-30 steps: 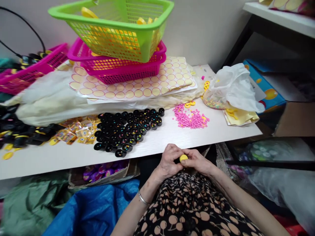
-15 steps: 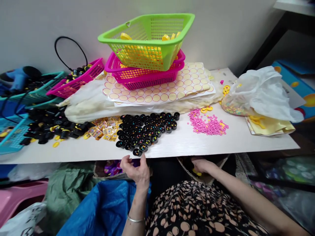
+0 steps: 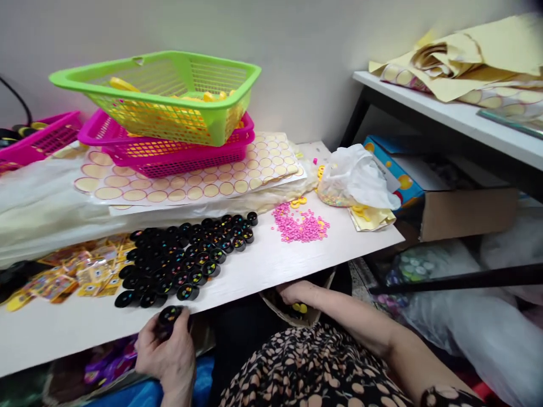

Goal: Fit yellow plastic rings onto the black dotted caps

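Observation:
At the table's front edge, my left hand grips a small round black cup with coloured bits inside, its open side up. Just beyond it stand several more black cups in a close group on the white table, many with coloured bits in them. Below the table edge my right hand reaches into a container that holds yellow pieces. The fingers of that hand are hidden, so what they touch does not show.
Pink beads lie spread on the table. Small printed packets are left of the cups. A green basket with yellow pieces sits on a pink basket over sticker sheets. A white plastic bag and a shelf stand right.
The view has swung to the right. My left hand has taken hold of one black cup and drawn it to the table's edge. My right hand stays in the container.

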Demonstrator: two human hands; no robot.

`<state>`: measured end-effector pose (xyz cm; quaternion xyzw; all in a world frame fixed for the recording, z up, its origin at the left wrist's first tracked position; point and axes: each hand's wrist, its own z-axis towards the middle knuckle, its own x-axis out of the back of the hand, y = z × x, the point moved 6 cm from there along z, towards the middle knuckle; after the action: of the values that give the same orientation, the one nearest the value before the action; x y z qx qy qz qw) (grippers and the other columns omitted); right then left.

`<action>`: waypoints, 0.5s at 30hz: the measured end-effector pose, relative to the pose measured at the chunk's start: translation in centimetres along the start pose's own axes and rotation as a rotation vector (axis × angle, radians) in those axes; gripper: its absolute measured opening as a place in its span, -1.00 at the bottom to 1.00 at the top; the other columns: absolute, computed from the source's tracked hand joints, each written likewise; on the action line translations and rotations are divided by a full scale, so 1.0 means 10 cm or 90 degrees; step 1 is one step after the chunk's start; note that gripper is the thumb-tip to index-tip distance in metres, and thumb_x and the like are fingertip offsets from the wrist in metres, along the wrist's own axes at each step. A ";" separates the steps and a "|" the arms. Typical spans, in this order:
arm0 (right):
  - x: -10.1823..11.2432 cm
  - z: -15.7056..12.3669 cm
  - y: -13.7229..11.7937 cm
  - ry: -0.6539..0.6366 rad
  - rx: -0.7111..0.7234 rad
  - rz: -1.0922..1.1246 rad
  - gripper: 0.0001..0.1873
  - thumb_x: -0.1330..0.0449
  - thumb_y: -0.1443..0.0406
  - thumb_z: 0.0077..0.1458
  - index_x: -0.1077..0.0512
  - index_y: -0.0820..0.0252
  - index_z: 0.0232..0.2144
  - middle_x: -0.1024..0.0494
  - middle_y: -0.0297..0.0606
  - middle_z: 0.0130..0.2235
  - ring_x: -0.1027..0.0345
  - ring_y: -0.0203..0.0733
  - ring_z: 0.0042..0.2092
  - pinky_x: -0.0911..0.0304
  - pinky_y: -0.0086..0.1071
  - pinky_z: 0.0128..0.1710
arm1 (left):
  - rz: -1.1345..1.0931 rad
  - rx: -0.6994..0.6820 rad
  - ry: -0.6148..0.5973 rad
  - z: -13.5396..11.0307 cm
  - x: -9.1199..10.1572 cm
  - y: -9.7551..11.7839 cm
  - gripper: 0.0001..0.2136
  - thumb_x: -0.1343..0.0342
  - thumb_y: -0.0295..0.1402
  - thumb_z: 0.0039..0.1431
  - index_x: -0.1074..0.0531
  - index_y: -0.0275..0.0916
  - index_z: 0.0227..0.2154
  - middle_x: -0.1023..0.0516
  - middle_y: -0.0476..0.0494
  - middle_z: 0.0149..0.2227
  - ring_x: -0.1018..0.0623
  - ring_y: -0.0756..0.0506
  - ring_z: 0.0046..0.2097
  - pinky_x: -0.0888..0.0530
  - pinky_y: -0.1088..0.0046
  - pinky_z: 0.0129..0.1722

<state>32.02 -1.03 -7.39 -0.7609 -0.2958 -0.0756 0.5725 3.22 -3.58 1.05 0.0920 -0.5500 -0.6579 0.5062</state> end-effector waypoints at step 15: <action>1.73 -0.70 0.06 0.525 -0.033 -0.283 -0.84 -0.01 0.37 0.03 -0.39 0.21 -0.40 -0.41 -0.24 -0.32 -0.27 -0.24 -0.28 -0.10 -0.42 -0.31 | -0.180 -0.338 -0.525 -0.98 -1.39 1.26 -0.79 -0.17 -0.41 -0.13 -0.43 -0.20 -0.34 -0.49 -0.03 -0.40 -0.42 -0.07 -0.33 -0.42 0.39 -0.31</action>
<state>48.00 -1.24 2.27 -0.5996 -0.1979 -0.4997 0.5929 23.50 2.41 1.61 -0.2338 -0.4999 -0.8187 0.1586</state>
